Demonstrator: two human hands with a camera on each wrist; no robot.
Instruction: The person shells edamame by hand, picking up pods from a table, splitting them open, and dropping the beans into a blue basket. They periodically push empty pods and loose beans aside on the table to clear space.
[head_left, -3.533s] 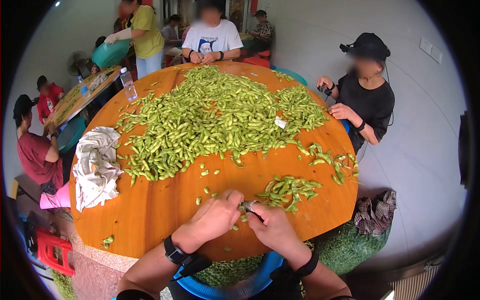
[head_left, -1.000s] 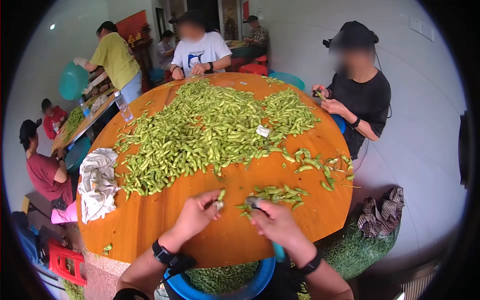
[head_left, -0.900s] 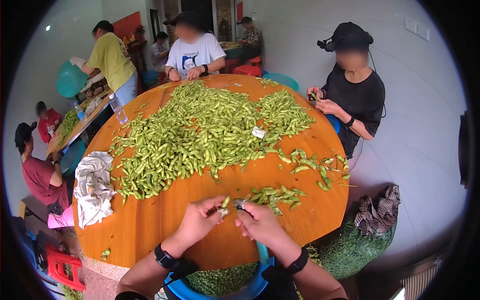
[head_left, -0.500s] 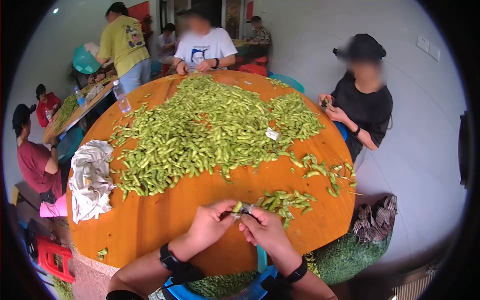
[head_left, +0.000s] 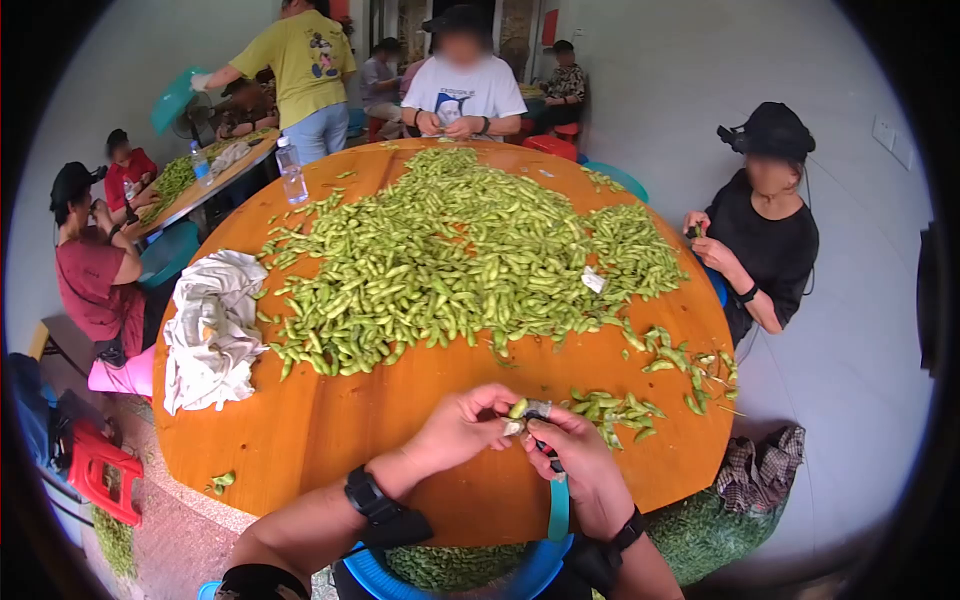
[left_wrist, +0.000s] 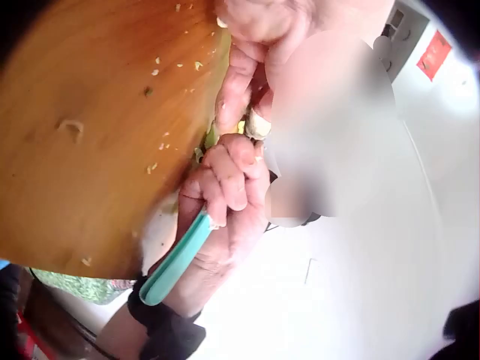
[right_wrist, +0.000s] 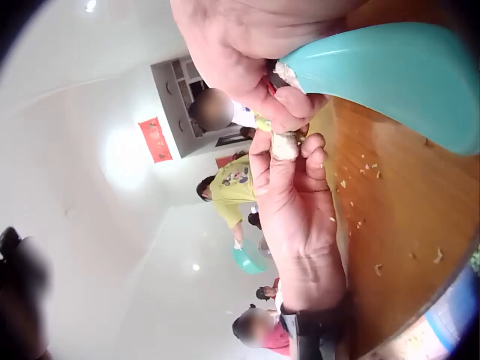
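Observation:
My left hand (head_left: 450,435) pinches a green soybean pod (head_left: 518,408) between thumb and fingers. A whitish wrap (right_wrist: 284,146) covers the thumb tip. My right hand (head_left: 585,468) grips a tool with a curved teal handle (head_left: 558,512); in the right wrist view the handle (right_wrist: 390,86) sticks out past the palm. The tool's grey and black front end (head_left: 538,412) meets the pod, and both hands' fingertips come together there. Fingers hide most of the pod and tool tip in both wrist views. A small heap of pods (head_left: 615,412) lies just beyond the right hand.
A large pile of pods (head_left: 430,265) covers the round wooden table's middle. A crumpled white cloth (head_left: 212,330) lies left, a water bottle (head_left: 291,175) behind it. Below the near edge stands a blue basin (head_left: 375,575) of shelled beans. People sit opposite and at right.
A second ago my hands were apart, the left with the pod; they have since come together, tool against pod. The person in yellow has shifted with the teal basin. The head view has moved too.

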